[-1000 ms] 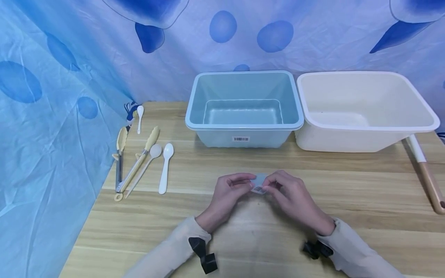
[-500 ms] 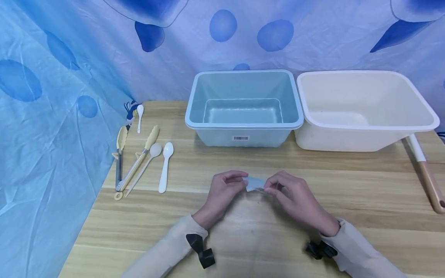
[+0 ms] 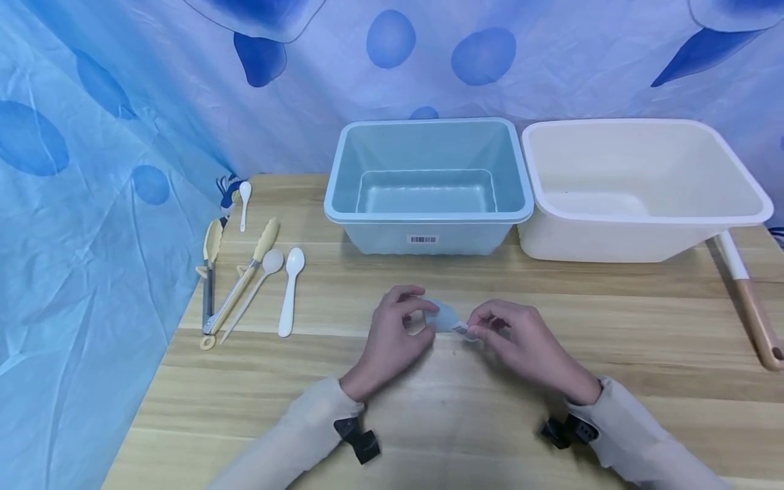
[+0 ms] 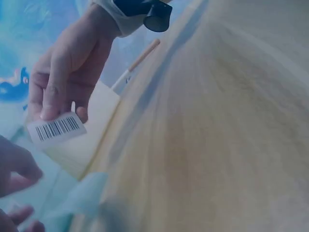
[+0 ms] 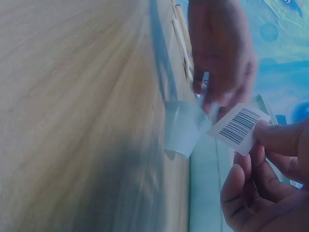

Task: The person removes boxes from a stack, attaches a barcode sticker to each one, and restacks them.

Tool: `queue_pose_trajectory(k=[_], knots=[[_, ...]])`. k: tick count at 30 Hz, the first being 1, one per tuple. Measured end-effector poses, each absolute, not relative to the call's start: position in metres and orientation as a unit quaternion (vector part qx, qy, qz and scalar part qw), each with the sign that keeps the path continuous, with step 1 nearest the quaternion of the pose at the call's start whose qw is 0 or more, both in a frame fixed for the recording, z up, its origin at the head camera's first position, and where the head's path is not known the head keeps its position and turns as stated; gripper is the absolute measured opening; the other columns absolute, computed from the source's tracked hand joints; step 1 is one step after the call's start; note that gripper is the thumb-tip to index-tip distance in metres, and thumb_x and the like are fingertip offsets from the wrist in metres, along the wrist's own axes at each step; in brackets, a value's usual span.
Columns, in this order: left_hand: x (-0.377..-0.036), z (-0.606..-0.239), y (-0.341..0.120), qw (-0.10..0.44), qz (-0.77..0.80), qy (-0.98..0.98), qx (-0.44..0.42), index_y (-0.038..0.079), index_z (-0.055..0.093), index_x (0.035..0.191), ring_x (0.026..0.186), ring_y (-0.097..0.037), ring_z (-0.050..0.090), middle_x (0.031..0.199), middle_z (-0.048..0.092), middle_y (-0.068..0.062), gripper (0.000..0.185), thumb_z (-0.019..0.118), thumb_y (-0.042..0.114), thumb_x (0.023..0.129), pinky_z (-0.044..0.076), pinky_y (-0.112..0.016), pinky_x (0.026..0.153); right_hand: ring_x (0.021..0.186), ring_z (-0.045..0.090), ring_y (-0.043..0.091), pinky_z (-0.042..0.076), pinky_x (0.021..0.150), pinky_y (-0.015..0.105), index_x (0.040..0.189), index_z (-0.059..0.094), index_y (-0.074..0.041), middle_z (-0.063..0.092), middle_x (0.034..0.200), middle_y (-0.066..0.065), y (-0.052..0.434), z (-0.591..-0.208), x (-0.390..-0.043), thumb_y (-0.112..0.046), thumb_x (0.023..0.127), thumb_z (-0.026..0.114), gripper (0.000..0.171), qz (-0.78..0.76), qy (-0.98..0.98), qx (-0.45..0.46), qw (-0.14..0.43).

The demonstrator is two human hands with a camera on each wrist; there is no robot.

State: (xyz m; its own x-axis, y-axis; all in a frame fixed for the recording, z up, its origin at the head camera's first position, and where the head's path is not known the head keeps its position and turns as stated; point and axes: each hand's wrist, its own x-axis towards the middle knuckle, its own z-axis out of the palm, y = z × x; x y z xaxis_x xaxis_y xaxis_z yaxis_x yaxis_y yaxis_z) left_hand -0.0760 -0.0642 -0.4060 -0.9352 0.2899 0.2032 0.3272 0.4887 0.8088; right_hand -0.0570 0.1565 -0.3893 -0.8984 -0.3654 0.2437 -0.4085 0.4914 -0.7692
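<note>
While the right grip (image 3: 525, 346) pinches a barcode label (image 5: 239, 126), left grip (image 5: 224, 53) blurred, hold on film (image 5: 183, 129) uncertain

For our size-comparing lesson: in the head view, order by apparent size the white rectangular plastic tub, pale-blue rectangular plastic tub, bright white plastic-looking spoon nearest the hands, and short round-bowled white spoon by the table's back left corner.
1. White tub (largest)
2. Pale-blue tub
3. Bright white spoon
4. Short white spoon (smallest)
</note>
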Motion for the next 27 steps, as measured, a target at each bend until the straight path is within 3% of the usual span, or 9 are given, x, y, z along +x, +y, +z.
queue_pose_trajectory(k=[4,10,19,24,27], knots=[[-0.075,-0.396,-0.058,0.056,-0.489,-0.839,-0.232,0.009,0.074,0.094,0.102,-0.017,0.059,0.109,0.066,-0.004,0.014,0.073,0.006,0.080,0.053,-0.030,0.074,0.075,0.061,0.001,0.055,0.069,0.024,0.087,0.068,-0.016,0.069,0.083,-0.005,0.158,-0.387,-0.057,-0.007,0.086,0.070,0.010,0.449,-0.865,0.222,0.020],[-0.076,-0.391,-0.050,0.041,-0.503,-0.816,-0.282,0.010,0.074,0.092,0.085,-0.015,0.065,0.091,0.073,0.001,0.010,0.076,0.010,0.082,0.052,-0.022,0.069,0.075,0.062,0.001,0.056,0.073,0.025,0.087,0.067,-0.019,0.070,0.085,-0.005,0.161,-0.384,-0.056,-0.009,0.087,0.070,0.010,0.446,-0.867,0.222,0.020],[-0.076,-0.394,-0.046,0.015,-0.512,-0.811,-0.281,0.013,0.073,0.087,0.075,-0.003,0.062,0.082,0.071,0.003,0.005,0.073,0.008,0.085,0.053,-0.023,0.064,0.076,0.063,0.001,0.055,0.073,0.024,0.087,0.068,-0.021,0.071,0.086,-0.004,0.164,-0.384,-0.055,-0.013,0.087,0.071,0.008,0.452,-0.866,0.214,0.016],[-0.076,-0.392,-0.044,0.006,-0.519,-0.811,-0.269,0.012,0.071,0.086,0.073,-0.004,0.062,0.080,0.070,0.002,0.006,0.071,0.006,0.085,0.053,-0.021,0.062,0.076,0.063,0.002,0.056,0.070,0.023,0.091,0.070,-0.017,0.069,0.089,-0.007,0.166,-0.383,-0.054,-0.004,0.083,0.073,0.016,0.463,-0.860,0.214,0.025],[-0.077,-0.391,-0.042,0.005,-0.535,-0.810,-0.240,0.010,0.071,0.086,0.072,-0.006,0.061,0.079,0.070,-0.001,0.005,0.071,0.005,0.084,0.052,-0.020,0.061,0.078,0.063,0.004,0.056,0.067,0.022,0.096,0.070,-0.013,0.069,0.095,-0.003,0.168,-0.384,-0.054,0.003,0.081,0.072,0.021,0.475,-0.854,0.207,0.046]])
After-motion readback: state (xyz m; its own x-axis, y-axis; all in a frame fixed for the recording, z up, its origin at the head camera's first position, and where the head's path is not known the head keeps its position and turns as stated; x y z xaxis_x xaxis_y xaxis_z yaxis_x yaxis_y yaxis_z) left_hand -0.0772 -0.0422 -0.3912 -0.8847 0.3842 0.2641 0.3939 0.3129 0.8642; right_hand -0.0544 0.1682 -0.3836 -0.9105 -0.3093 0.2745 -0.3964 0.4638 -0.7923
